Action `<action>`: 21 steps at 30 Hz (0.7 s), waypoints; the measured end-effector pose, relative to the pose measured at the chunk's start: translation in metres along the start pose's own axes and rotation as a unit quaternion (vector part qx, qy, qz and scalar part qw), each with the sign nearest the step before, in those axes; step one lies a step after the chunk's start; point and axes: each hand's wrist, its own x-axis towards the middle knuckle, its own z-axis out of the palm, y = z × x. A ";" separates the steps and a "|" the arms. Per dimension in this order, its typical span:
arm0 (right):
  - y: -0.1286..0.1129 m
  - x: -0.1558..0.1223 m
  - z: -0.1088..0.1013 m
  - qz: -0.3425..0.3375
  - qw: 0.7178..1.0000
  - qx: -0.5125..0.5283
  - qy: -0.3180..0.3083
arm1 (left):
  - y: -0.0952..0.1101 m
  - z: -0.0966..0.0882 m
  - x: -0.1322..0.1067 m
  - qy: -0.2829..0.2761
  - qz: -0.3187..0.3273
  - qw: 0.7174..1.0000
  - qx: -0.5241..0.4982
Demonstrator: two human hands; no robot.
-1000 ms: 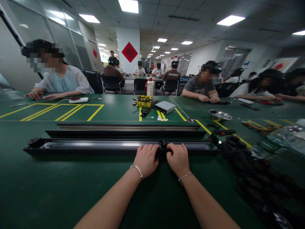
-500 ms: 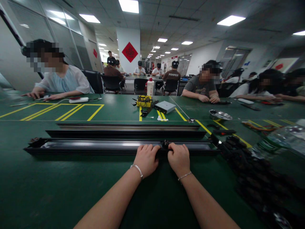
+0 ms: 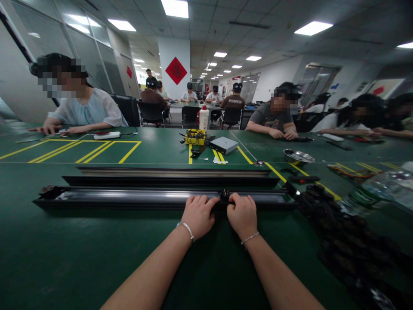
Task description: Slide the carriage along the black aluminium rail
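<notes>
A long black rail with a shiny channel lies across the green table in front of me. My left hand and my right hand rest side by side on its near edge, fingers curled over it. Between their fingertips sits a small black part in the channel. Both hands seem to pinch or press it; the fingertips hide the contact. A second long rail lies parallel just behind the first.
A heap of black chain-like parts lies at my right, with a plastic bag beyond it. A metal bowl, grey box and yellow crate stand farther back. Other people sit working around the tables.
The hands have barely shifted; the fingers of both have closed in slightly around the small black part. Nothing else on the table has moved.
</notes>
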 end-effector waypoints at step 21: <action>0.005 0.001 0.003 -0.010 1.000 -0.006 0.014 | 0.000 0.001 0.002 0.001 -0.008 1.000 0.007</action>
